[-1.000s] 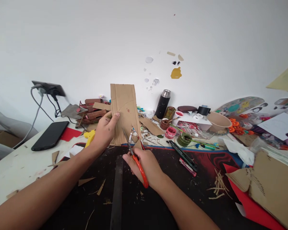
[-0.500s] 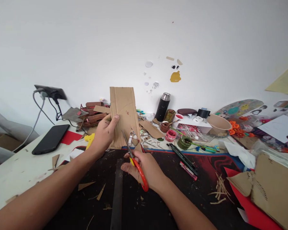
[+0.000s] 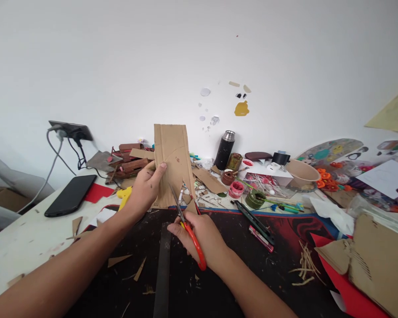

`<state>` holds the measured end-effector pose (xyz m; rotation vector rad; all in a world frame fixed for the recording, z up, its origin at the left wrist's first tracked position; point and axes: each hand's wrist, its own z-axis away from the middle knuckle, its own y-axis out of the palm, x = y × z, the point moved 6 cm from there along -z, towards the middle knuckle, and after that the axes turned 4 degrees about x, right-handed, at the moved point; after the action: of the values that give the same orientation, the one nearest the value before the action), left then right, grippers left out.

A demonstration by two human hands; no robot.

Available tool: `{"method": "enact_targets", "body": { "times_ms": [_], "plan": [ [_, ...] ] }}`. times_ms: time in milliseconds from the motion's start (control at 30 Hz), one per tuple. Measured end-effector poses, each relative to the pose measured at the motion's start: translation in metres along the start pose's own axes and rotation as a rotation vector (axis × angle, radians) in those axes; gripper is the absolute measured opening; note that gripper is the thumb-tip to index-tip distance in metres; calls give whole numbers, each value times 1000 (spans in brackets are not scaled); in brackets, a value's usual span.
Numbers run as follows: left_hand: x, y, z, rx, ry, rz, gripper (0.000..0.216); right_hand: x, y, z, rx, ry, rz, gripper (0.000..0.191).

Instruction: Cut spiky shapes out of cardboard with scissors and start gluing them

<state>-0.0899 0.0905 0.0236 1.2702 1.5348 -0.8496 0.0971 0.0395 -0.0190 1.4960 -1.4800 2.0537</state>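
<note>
My left hand (image 3: 148,186) pinches the left edge of an upright piece of cardboard (image 3: 175,152), thumb across its front. A faint curved line runs over the cardboard, and a notch is cut into its lower right part. My right hand (image 3: 202,236) is closed around the red handles of a pair of scissors (image 3: 195,243), with a bit of yellow inside the grip. The blades point up and left, at the cardboard's lower part. Beneath my hands a metal ruler (image 3: 162,269) lies on the dark mat (image 3: 239,269), among cardboard scraps.
A black phone (image 3: 70,195) lies at the left. Behind stand a black thermos (image 3: 224,150), open paint jars (image 3: 235,188) and a beige bowl (image 3: 303,172). A utility knife (image 3: 254,221) rests on the mat's right half, with twine pieces (image 3: 305,265) and a cardboard sheet (image 3: 381,260) farther right.
The cardboard, both hands and the scissors sit slightly lower in view, as does most of the background. The scissor blades look a little closer together. Both holds are the same.
</note>
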Motion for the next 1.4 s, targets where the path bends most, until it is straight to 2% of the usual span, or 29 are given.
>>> {"method": "enact_targets", "body": {
  "times_ms": [200, 400, 667, 933, 1100, 1267, 1400],
  "plan": [
    [1, 2, 2, -12, -29, 19, 46, 2, -3, 0, -24, 27, 35, 27],
    [-2, 2, 3, -20, 3, 31, 46, 6, -2, 1, -44, 40, 98, 31],
    [-5, 5, 2, 3, 20, 40, 48, 0, 0, 0, 12, 45, 3, 28],
    [-7, 1, -1, -1, 44, 27, 47, -4, 1, -1, 53, -75, -116, 45],
    [-7, -3, -2, -10, 36, 25, 48, -1, 3, 0, 130, -89, -288, 60],
    [-11, -3, -2, -4, 48, -30, 51, -11, 4, -1, 46, -16, -246, 48],
    [-16, -1, 0, 5, 50, -57, 51, -15, 8, 0, 64, 42, -190, 45]
  ]
}}
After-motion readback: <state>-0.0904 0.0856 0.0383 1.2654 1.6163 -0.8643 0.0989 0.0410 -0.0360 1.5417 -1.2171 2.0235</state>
